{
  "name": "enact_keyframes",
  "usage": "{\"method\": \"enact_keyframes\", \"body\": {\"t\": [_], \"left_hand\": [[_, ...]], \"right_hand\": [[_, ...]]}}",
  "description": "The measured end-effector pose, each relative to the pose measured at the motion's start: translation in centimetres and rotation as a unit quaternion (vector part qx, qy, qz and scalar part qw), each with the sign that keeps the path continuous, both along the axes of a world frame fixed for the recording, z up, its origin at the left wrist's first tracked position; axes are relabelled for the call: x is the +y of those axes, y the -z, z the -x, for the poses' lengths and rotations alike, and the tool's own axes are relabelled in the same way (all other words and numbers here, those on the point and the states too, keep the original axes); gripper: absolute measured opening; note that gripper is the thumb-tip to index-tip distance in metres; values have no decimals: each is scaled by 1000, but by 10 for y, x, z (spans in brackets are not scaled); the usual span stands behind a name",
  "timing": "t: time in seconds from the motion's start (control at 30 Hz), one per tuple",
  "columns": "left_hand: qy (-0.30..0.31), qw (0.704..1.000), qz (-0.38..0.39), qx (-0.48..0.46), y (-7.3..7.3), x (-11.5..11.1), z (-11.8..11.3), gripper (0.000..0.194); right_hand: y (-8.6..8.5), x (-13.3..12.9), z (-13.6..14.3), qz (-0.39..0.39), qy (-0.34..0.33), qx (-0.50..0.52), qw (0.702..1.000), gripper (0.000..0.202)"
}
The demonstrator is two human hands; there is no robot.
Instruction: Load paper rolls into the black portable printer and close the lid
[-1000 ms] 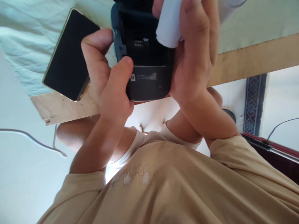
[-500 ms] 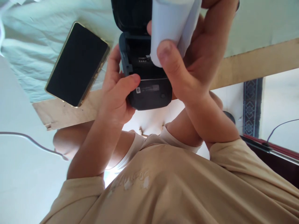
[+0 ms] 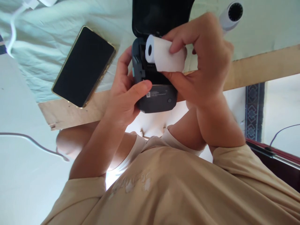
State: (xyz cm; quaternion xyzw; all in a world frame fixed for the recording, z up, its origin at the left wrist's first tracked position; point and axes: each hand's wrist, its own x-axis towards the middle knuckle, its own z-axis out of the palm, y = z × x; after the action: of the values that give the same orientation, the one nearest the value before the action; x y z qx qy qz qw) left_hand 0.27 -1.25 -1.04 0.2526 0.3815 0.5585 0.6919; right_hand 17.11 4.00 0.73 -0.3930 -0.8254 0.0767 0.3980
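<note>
A small dark portable label printer point(image 3: 157, 103) sits in my left hand point(image 3: 126, 90), gripped at its left side with the thumb over the front edge. Its black lid point(image 3: 161, 15) stands raised, and the bay beneath is exposed. My right hand point(image 3: 206, 59) pinches a white paper roll point(image 3: 167, 54) between fingers and thumb. The roll lies sideways over the bay, its left end with the dark core hole facing left. Whether it touches the bay floor I cannot tell. My right hand covers the roll's right end.
A phone point(image 3: 83, 67) with a black screen lies on the green cloth point(image 3: 28, 40) at left. Another white roll point(image 3: 232, 15) with a dark round end is at upper right. A wooden board edge point(image 3: 264, 64) runs along the near side. A pale cable point(image 3: 35, 143) hangs at left.
The paper roll has turned from upright to sideways and come down over the printer's bay. My right hand has rotated with it. The printer appears slightly farther right in view.
</note>
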Motion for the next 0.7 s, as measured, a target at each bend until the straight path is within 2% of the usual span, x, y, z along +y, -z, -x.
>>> {"method": "enact_keyframes", "body": {"t": [0.17,0.33,0.43,0.57,0.7], "left_hand": [[7,1000,3,24,1,0,0,68],[6,999,1,35,2,1,0,66],[-1,999,6,37,2,1,-1,69],[-34,999,2,21,-1,2,-1,55],[-28,1000,-11,4,-5,1,-1,49]], "right_hand": [[-1,3,-5,35,-45,-19,998,11],[1,6,-4,16,-55,39,998,14],[2,4,-2,12,-90,90,992,16],[0,-3,0,19,-150,88,985,13],[3,-4,2,-14,-177,90,980,14]]}}
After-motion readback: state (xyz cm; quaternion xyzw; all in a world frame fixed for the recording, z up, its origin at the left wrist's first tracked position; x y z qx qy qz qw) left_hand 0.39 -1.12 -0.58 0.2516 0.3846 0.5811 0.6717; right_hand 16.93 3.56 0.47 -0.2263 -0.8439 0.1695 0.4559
